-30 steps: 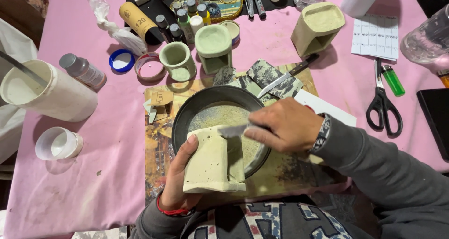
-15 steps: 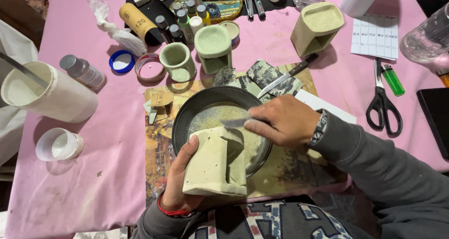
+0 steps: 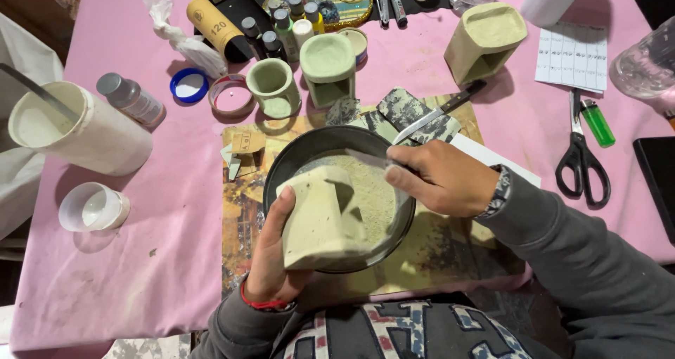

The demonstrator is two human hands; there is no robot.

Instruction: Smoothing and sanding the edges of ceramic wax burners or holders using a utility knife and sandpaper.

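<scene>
While the left hand (image 3: 271, 257) keeps its closed grip on the pale block (image 3: 316, 218) over the dark bowl (image 3: 295, 158), the right hand (image 3: 439, 180), fisted on a thin blade (image 3: 369, 158), has edged leftward along the block's top. Powder (image 3: 376, 194) lies in the bowl (scraping looks ongoing).

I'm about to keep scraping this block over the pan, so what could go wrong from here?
The blade in the right hand works close to the left hand gripping the pale block; a slip might nick the fingers. Powder could spill past the dark pan. The knife lying just behind the pan might get knocked.

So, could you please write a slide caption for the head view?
Left hand holds a pale block over a dark pan while right hand scrapes it.
</scene>
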